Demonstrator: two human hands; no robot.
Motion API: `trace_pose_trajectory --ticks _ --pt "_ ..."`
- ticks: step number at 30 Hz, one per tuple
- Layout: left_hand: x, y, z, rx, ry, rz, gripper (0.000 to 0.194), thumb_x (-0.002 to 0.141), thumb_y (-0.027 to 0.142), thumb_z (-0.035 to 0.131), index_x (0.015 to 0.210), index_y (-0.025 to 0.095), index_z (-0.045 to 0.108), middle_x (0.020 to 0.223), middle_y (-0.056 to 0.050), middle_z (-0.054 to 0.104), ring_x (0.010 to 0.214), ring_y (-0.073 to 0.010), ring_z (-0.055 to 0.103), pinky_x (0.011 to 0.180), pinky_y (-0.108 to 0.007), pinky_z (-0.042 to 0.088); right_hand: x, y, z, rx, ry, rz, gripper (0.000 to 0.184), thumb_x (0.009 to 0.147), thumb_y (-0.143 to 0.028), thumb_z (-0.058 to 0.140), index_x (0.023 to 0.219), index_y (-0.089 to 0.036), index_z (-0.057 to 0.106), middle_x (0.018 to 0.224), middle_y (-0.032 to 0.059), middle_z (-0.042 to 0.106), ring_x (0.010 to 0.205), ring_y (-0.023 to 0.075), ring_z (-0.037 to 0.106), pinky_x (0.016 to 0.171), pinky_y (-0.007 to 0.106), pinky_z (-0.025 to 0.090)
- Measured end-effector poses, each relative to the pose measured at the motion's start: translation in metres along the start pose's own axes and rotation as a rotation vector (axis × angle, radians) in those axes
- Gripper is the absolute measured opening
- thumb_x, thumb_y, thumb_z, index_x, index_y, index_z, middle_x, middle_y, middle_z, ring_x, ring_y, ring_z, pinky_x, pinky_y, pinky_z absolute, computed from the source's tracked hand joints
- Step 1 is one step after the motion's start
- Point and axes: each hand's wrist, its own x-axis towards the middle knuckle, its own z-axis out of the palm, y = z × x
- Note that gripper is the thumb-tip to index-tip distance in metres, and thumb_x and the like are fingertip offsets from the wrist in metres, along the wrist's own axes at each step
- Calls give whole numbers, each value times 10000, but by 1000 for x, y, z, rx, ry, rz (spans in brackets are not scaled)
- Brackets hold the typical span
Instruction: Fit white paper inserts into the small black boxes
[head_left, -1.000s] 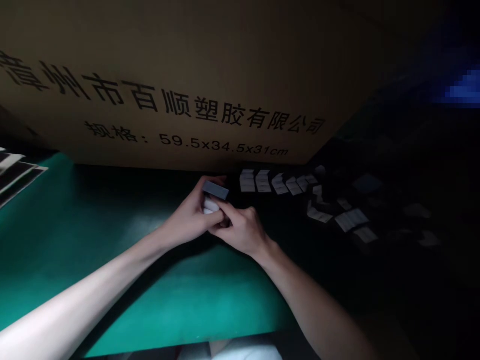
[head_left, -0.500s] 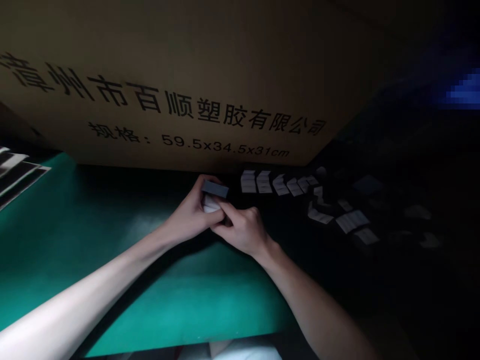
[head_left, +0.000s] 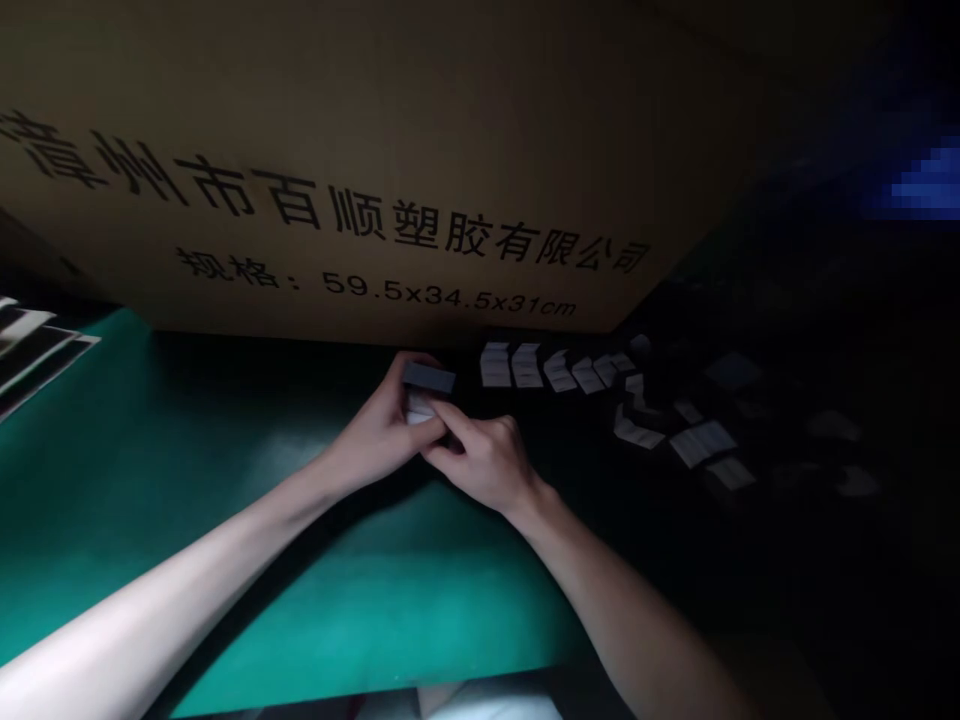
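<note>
Near the foot of the large carton, my two hands meet over a small folded paper piece [head_left: 429, 377]. Its upper flap looks blue-grey, and a white part shows below, between the fingers. My left hand [head_left: 396, 415] is closed around it from the left, thumb across the front. My right hand [head_left: 484, 452] comes from the right, its fingers pressed against the lower part of the piece. The fingertips overlap, so the piece's lower end is hidden. To the right of my hands stands a row of small white folded papers [head_left: 526, 366].
A cardboard carton [head_left: 375, 140] with black printing stands behind my hands on the green tabletop [head_left: 360, 610]. More white pieces [head_left: 703, 442] lie scattered in the dark at the right. Dark sheets with pale edges [head_left: 45, 350] are stacked at the far left.
Almost nothing differs. My hands keep the same hold on the folded paper piece, and the whole view has shifted very slightly.
</note>
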Motion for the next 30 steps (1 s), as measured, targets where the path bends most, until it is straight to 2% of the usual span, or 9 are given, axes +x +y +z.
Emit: trace_pose_trajectory --ticks 6,15,20,24,30 --pt "0 -3 0 4 -5 6 517 712 180 672 1198 215 497 932 22 577 736 -118 534 639 -224 448 -1 1 3 2 -19 43 341 894 -296 657 1209 -200 746 697 -19 786 545 148 715 542 231 476" --pt "-1 -4 -1 38 -8 -17 530 700 193 666 1204 222 506 945 14 613 728 -128 557 645 -235 469 -1 1 2 47 -81 71 336 890 -313 663 1195 -198 744 715 -12 796 537 153 713 554 231 494" --pt "1 0 -2 44 -22 -16 535 689 209 678 1205 214 536 964 5 632 784 -153 598 676 -245 498 -1 0 1 31 -104 77 363 917 -296 652 1259 -202 732 765 2 812 595 157 748 584 219 518" --pt "2 4 -4 23 -40 -44 588 708 234 701 1276 213 549 1029 -16 663 847 -177 633 731 -267 526 0 0 0 13 -139 118 355 958 -337 642 1283 -218 721 796 17 818 662 176 776 630 224 542" --pt "5 4 -10 -122 -32 -113 616 741 254 729 1340 235 586 1147 -41 702 994 -231 654 807 -300 547 3 3 -5 115 -241 214 397 1052 -369 560 1418 -231 628 892 31 820 725 185 782 660 233 561"
